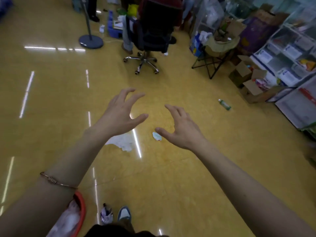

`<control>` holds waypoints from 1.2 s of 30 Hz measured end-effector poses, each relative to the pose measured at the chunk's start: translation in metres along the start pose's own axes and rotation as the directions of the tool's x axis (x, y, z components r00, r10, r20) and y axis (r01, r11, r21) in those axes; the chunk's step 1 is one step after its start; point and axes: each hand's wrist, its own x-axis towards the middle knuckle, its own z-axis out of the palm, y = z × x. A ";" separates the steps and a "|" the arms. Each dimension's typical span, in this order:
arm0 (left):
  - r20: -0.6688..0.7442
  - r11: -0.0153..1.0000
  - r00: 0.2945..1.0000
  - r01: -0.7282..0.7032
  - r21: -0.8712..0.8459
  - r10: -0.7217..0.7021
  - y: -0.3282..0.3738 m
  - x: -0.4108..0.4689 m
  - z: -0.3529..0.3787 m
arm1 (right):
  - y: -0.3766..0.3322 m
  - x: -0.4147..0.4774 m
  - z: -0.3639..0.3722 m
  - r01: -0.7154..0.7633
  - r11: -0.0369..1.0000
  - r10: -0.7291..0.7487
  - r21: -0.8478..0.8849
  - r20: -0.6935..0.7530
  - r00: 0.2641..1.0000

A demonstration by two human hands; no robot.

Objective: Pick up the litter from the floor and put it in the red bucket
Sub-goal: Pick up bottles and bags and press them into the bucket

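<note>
no readable writing anywhere; the labels on the clear plastic drawer shelving [289, 48] at 2 o'clock are too blurred. round red plastic bucket [81, 205] sits at 7 o'clock, mostly hidden under your left forearm, with white crumpled stuff inside, can't tell what. your left hand [118, 117] is raised over the glossy yellow floor [51, 100], fingers spread and curled, holding nothing. your right hand [183, 130] is the same: fingers apart, thumb out, empty. flat white crumpled paper sheet [123, 141] lies on the floor just below your left wrist, partly covered by it. small pale blue-white crumpled wrapper [156, 135] lies just beside your right thumb tip in the view, long axis running 11 to 5 o'clock. small green-labelled plastic bottle [224, 104] lies on its side at 2 o'clock, white cap pointing 10 o'clock. purple-white crumpled packet [106, 213] sits at 6 o'clock between the bucket and your grey-blue shoe [124, 213]. black wheeled office chair [150, 38] stands at 12 o'clock.
</note>
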 end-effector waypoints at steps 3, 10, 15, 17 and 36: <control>-0.053 0.993 0.991 0.122 -0.004 -0.122 -0.035 0.006 -0.010 | -0.006 0.048 0.010 0.081 0.997 -0.080 -0.011 0.081 0.994; -0.149 0.900 0.896 0.431 0.062 -0.419 -0.104 0.001 -0.020 | -0.036 0.155 0.059 0.319 0.948 -0.310 -0.004 0.234 0.922; -0.184 0.769 0.767 0.634 0.080 -0.614 -0.150 0.013 -0.003 | -0.038 0.232 0.093 0.461 0.887 -0.442 0.036 0.358 0.823; -0.205 0.721 0.720 0.688 0.084 -0.663 -0.165 0.027 0.009 | -0.033 0.267 0.106 0.498 0.866 -0.476 0.053 0.396 0.785; -0.197 0.461 0.448 0.887 -0.024 -0.872 -0.422 0.073 0.244 | 0.027 0.450 0.421 0.708 0.704 -0.557 0.057 0.663 0.501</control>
